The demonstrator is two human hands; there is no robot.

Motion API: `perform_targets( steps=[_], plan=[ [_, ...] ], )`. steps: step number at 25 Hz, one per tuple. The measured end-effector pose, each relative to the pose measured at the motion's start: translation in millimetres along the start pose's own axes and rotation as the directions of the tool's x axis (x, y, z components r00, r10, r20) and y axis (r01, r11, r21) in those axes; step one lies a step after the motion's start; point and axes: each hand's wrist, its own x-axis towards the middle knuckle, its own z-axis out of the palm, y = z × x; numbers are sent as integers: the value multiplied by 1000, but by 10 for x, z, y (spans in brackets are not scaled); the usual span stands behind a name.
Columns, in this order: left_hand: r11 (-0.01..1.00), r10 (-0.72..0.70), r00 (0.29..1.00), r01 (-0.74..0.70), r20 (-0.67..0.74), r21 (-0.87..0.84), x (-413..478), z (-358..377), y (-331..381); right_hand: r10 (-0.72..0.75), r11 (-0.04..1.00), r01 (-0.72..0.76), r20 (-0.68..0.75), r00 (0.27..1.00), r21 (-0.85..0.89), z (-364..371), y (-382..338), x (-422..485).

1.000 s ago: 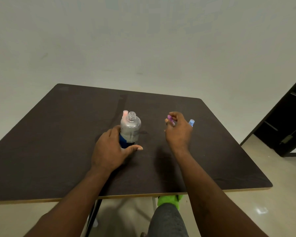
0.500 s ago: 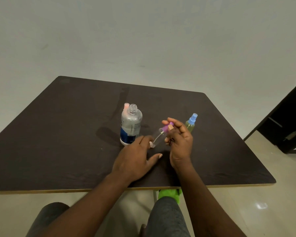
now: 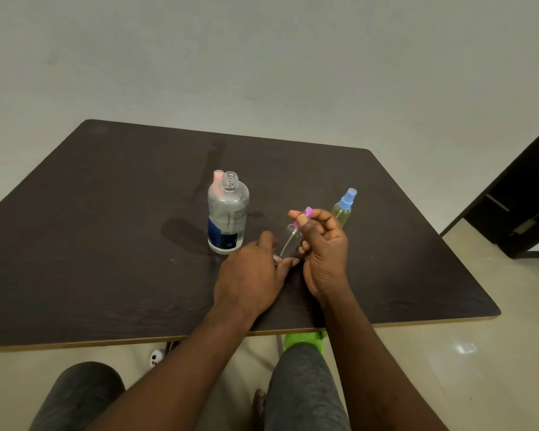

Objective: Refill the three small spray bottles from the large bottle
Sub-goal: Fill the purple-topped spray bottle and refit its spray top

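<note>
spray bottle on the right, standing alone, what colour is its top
Light blue top, over a pale yellow-green body; head view.

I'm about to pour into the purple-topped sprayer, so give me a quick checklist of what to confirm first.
1. Large bottle uncapped: ok, its neck is open.
2. Large bottle upright on the table: ok.
3. Purple spray top clear of the small clear bottle: not ok, the right hand has lifted it but the dip tube still reaches into the bottle.
4. Small bottle steadied: ok, the left hand has its fingers at the base.
5. Blue-topped spray bottle out of the way: ok, it stands apart behind the right hand.
6. Third sprayer, pink top: cannot tell, mostly hidden behind the large bottle.
</note>
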Motion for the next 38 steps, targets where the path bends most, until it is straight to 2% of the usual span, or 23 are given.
perform_targets(
  steps=[7, 16, 20, 25, 28, 32, 35, 38],
  plan=[
    [999, 16, 999, -19, 45, 49, 18, 7, -20, -52, 989, 69, 132, 990, -133, 22, 42, -42],
    [996, 10, 1000, -13, 29, 83, 11, 14, -20, -81, 986, 116, 263, 961, -121, -10, 55, -56],
    [996, 6, 1000, -8, 26, 84, 7, 13, -22, -48, 980, 76, 151, 987, -184, 5, 75, -52],
    [995, 10, 1000, -12, 21, 94, -7, 1, -13, -73, 980, 112, 223, 972, -167, -13, 67, -63],
    [996, 6, 999, -9, 34, 89, -5, -4, -12, -26, 979, 57, 158, 987, -197, 5, 84, -66],
    [997, 11, 1000, -12, 10, 79, -12, -2, -23, -46, 986, 80, 220, 974, -146, 2, 53, -81],
    [996, 10, 1000, -11, 11, 85, -7, 7, -22, -47, 973, 86, 183, 982, -214, 22, 64, -80],
    [998, 12, 1000, -12, 6, 66, -5, 11, -29, -27, 978, 66, 194, 981, -196, 8, 67, -86]
  ],
)
